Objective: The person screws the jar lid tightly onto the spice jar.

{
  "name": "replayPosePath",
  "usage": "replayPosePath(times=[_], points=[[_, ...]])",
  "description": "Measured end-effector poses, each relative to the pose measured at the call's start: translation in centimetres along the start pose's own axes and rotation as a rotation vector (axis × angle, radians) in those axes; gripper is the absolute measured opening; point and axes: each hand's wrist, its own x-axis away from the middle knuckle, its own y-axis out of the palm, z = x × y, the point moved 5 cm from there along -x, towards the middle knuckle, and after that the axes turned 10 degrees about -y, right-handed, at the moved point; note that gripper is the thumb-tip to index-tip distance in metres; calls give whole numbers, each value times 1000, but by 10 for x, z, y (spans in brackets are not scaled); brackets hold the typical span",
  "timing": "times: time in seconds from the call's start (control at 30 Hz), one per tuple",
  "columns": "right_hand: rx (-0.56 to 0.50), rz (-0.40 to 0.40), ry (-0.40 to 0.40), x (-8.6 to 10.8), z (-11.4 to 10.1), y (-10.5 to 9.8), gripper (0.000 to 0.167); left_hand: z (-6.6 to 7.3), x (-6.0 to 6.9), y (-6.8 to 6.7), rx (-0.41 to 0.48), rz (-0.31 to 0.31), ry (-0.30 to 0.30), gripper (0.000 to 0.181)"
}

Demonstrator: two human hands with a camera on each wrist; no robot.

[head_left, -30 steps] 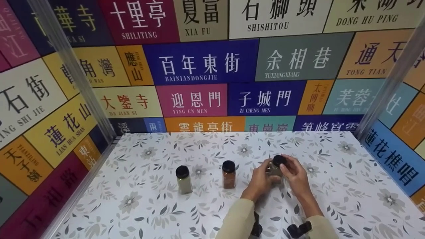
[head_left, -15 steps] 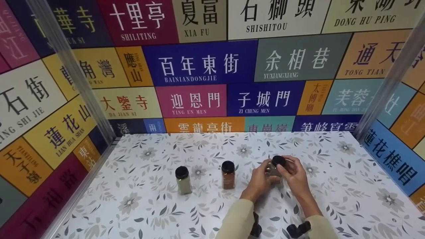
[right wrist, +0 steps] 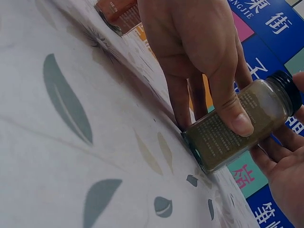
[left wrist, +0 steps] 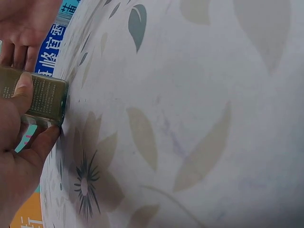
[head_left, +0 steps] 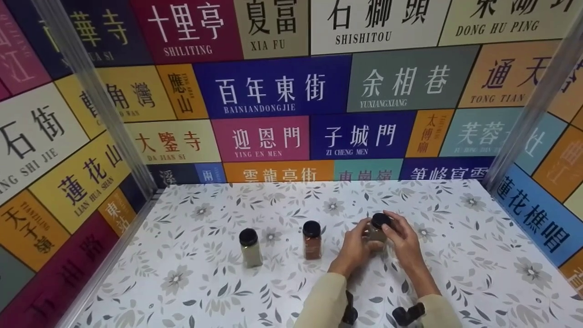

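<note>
A clear glass spice jar with olive-brown powder and a black lid is between my hands on the right of the table. My left hand grips its body, the thumb across the printed side in both wrist views. At the lid, my right hand holds on with thumb and fingers. The jar's base is at the tabletop; part of its body is hidden by the hands in the head view. To the left stands a spice jar with reddish-brown powder, and farther left one with pale green powder; both are black-capped.
The table has a white covering printed with grey leaves and flowers. Behind it rises a wall of coloured signs. Clear plastic-like strips run up at the table's back corners.
My right thumb and fingers have shifted around the lid. The left hand keeps its grip on the jar, and the other two jars stay in place.
</note>
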Motion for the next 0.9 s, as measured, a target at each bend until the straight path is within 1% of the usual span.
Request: replayPosePath(times=[0.13, 0.3, 0.47, 0.57, 0.67, 0.73, 0.8, 0.9], points=[[1, 16, 5, -1, 0, 0, 41, 0, -1, 1, 16, -2, -11, 57], [-8, 44, 15, -1, 1, 0, 42, 1, -1, 1, 13, 13, 7, 57], [-25, 52, 6, -1, 1, 1, 43, 0, -1, 1, 21, 9, 1, 57], [-37, 61, 0, -2, 1, 1, 44, 1, 0, 0, 12, 20, 16, 58], [-50, 73, 7, -2, 2, 2, 45, 1, 1, 0, -10, 37, 46, 57], [-52, 79, 16, -2, 2, 1, 45, 2, 1, 0, -17, 41, 54, 56], [-47, 83, 24, -2, 2, 1, 45, 2, 1, 0, -20, 40, 55, 56], [-31, 63, 30, -1, 1, 2, 47, 1, 1, 1, -13, 31, 34, 57]])
